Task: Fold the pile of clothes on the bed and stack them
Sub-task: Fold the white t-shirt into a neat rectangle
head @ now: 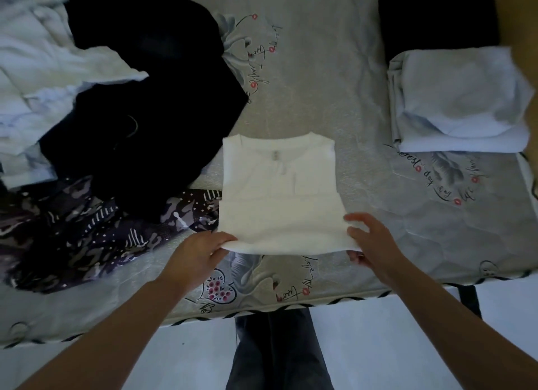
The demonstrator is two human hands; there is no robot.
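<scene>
A white T-shirt (279, 191), folded narrow with its collar away from me, lies in the middle of the bed. My left hand (201, 253) pinches its near left corner and my right hand (371, 244) pinches its near right corner, lifting the near edge slightly off the bed. At the left lies the unfolded pile: black garments (151, 104), white garments (37, 60) and a dark patterned garment (72, 235). At the right stand a folded pale blue-white garment (463, 101) and, behind it, a folded black one (436, 20).
The bed (320, 78) has a grey sheet printed with swans and script. Its near edge runs across the lower part of the view, with white floor (378, 346) and my dark trouser legs (276, 354) below it.
</scene>
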